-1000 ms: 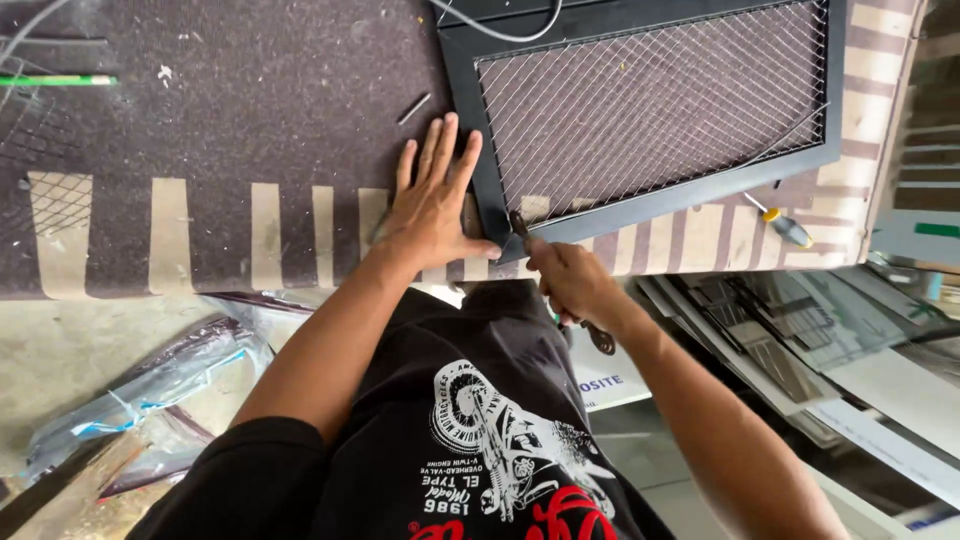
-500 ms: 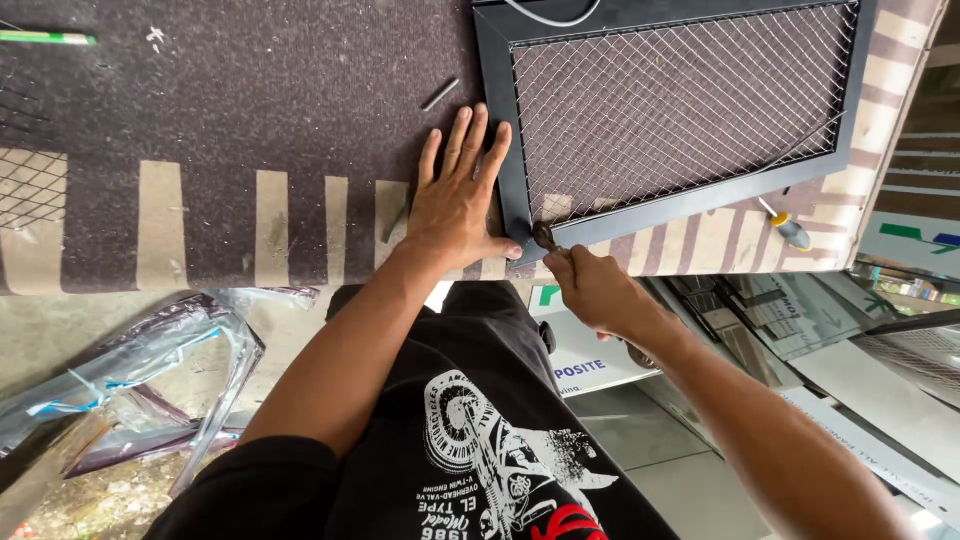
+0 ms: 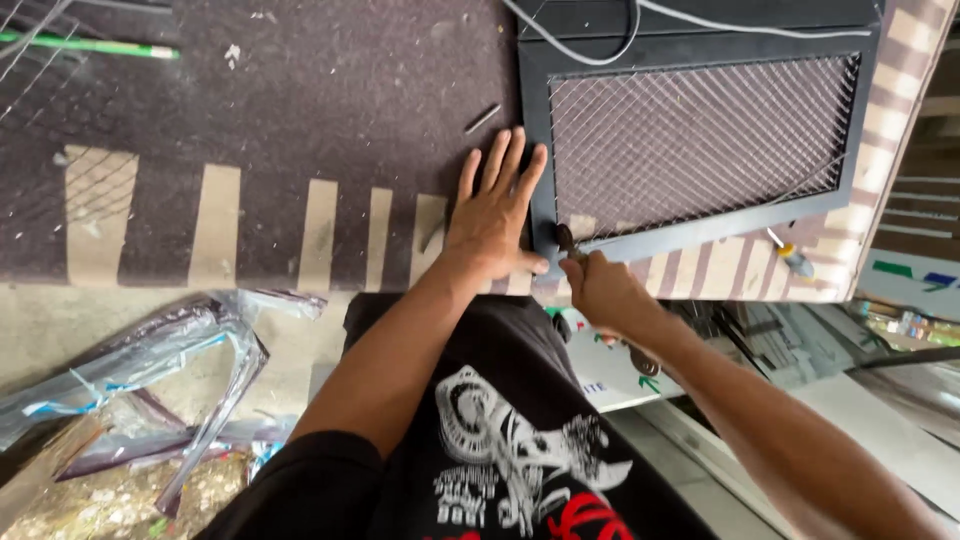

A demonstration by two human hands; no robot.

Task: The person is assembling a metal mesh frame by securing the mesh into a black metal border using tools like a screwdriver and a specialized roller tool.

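A dark metal frame (image 3: 700,233) filled with wire mesh (image 3: 700,140) lies on a carpeted bench top. My left hand (image 3: 492,215) presses flat, fingers spread, against the frame's left bar near its lower left corner. My right hand (image 3: 603,290) grips a pair of snips or pliers (image 3: 566,240) whose jaws meet the mesh at that same corner; dark handles stick out below my palm (image 3: 640,358).
A striped dark carpet (image 3: 300,120) covers the bench. A grey cable (image 3: 600,45) runs over the frame's top. A yellow-handled screwdriver (image 3: 790,255) lies by the frame's lower right. A small metal rod (image 3: 482,118), a green stick (image 3: 90,45) and plastic wrapping (image 3: 130,370) lie about.
The view has shifted a little, so frame and hands sit slightly further right. Both hands stay at the frame's lower left corner, tool jaws still at the mesh.
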